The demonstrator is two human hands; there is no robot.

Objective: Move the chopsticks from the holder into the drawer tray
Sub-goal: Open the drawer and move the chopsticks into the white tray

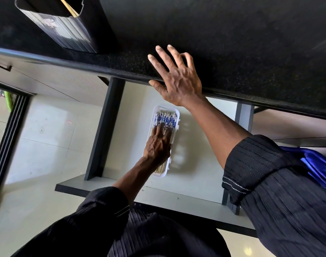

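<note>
White plastic tray (174, 115) in the open drawer (195, 175) holds blue-patterned chopsticks (165, 118), long axis running away from the person. Left hand (158, 145) lies flat on them, fingers together, gripping nothing. Right hand (177, 76) rests spread and empty on the black counter (251, 52). More sticks stand in the dark holder (65, 28) up and to the left, probably nearer the left hand.

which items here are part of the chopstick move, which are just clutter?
Job:
- black ribbed holder on the dark counter, one pale stick left inside
- blue-and-white patterned chopsticks
- white plastic tray in the open drawer
- left hand pressing on the chopsticks
- right hand flat on the counter edge

Not the job:
- blue cloth at right
- green object at left
</note>
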